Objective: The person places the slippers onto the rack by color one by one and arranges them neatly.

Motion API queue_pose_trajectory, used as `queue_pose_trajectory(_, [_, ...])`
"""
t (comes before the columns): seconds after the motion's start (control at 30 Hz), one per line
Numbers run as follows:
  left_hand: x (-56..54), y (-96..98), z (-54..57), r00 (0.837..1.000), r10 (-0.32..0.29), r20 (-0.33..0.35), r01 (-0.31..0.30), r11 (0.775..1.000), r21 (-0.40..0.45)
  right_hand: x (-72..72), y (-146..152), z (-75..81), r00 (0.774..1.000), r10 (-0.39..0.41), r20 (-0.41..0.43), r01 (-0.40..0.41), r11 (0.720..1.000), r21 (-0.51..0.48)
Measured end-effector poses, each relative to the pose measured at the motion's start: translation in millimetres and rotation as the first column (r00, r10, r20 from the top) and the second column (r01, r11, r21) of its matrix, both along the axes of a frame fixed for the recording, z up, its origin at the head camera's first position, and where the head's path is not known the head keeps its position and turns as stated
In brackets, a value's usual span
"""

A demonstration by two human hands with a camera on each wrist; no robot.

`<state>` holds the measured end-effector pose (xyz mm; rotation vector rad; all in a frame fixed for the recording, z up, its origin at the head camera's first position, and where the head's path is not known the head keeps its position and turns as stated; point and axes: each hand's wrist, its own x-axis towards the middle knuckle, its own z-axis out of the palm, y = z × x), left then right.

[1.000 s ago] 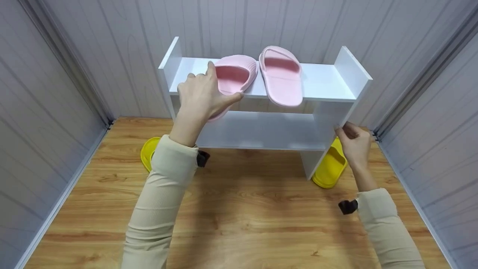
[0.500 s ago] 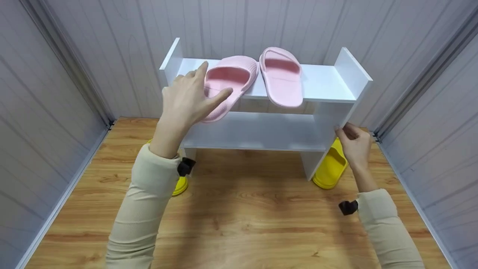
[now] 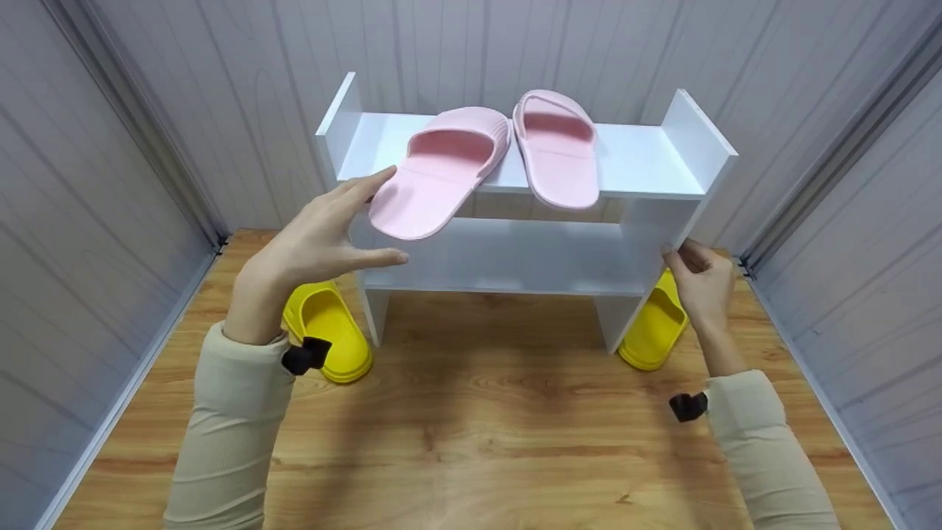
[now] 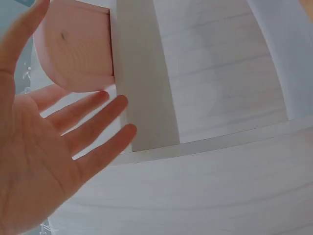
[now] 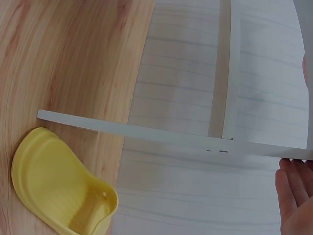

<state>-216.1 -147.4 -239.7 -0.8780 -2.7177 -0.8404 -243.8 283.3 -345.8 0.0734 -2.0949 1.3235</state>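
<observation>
A white two-tier shoe rack (image 3: 508, 258) stands on the floor. On its top shelf sit two pink slippers, the left slipper (image 3: 423, 191) slanted and the right slipper (image 3: 563, 165) straighter, both heels jutting past the front edge. My left hand (image 3: 305, 239) is spread beside the left slipper's heel, its fingertips right at the heel's edge and the thumb apart below. In the left wrist view the palm faces the camera under that pink heel (image 4: 76, 54). My right hand (image 3: 703, 283) pinches the front edge of the rack's right side panel; its fingers (image 5: 293, 181) touch the outer face.
One yellow slipper (image 3: 335, 331) lies on the wooden floor (image 3: 471, 442) outside the rack's left panel. Another yellow slipper (image 3: 651, 327) lies by the right panel, below my right hand. Panelled walls (image 3: 486, 51) enclose the back and both sides.
My left hand has drawn away from above the left pink slipper, moving left and down to its heel, uncovering slipper and yellow slipper. The right hand stays at the panel.
</observation>
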Motion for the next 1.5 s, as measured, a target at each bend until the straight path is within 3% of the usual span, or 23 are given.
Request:
queue_pose_trajectory(0.17, [-3.8, 2.7, -6.2, 0.995, -0.008, -0.102, 0.014, 0.998, 0.06, 0.4, 0.1, -0.8, 1.0, 0.001, 0.03, -0.001, 1.0, -0.008])
queue_pose_trajectory(0.33, [-3.0, 8.1, -8.9, 0.991, -0.003, -0.135, 0.018, 0.994, 0.106, -0.2, 0.6, -1.6, 1.0, 0.005, 0.021, -0.005, 1.0, -0.011])
queue_pose_trajectory(0.57, [0.4, 21.6, -9.0, 0.982, 0.099, -0.161, -0.086, 0.993, 0.084, -0.4, 0.9, -1.9, 1.0, 0.022, -0.021, -0.022, 1.0, -0.01])
queue_pose_trajectory(0.67, [2.8, 32.1, -10.1, 0.966, 0.171, -0.193, -0.162, 0.985, 0.063, 0.1, 0.6, -1.9, 1.0, 0.017, -0.002, -0.017, 1.0, -0.012])
queue_pose_trajectory(0.8, [3.3, 48.2, -10.6, 0.929, 0.261, -0.261, -0.26, 0.965, 0.041, -0.5, 1.0, -2.2, 1.0, 0.005, 0.013, -0.005, 1.0, -0.012])
queue_pose_trajectory(0.93, [0.1, 61.7, -11.0, 0.909, 0.321, -0.265, -0.328, 0.945, 0.018, -1.7, 1.7, -2.9, 1.0, 0.008, 0.003, -0.008, 1.0, -0.012])
queue_pose_trajectory(1.07, [-5.5, 71.3, -12.6, 0.897, 0.365, -0.251, -0.373, 0.928, 0.015, -2.3, 1.2, -3.6, 1.0, 0.009, 0.004, -0.009, 1.0, -0.009])
queue_pose_trajectory(1.37, [-16.8, 80.0, -19.7, 0.85, 0.445, -0.281, -0.446, 0.893, 0.062, -4.3, -1.9, -4.1, 1.0, 0.024, -0.014, -0.024, 1.0, -0.007])
queue_pose_trajectory(1.5, [-19.0, 81.5, -20.2, 0.846, 0.462, -0.268, -0.464, 0.884, 0.06, -6.1, -1.8, -4.5, 0.999, 0.039, -0.034, -0.039, 0.999, -0.013])
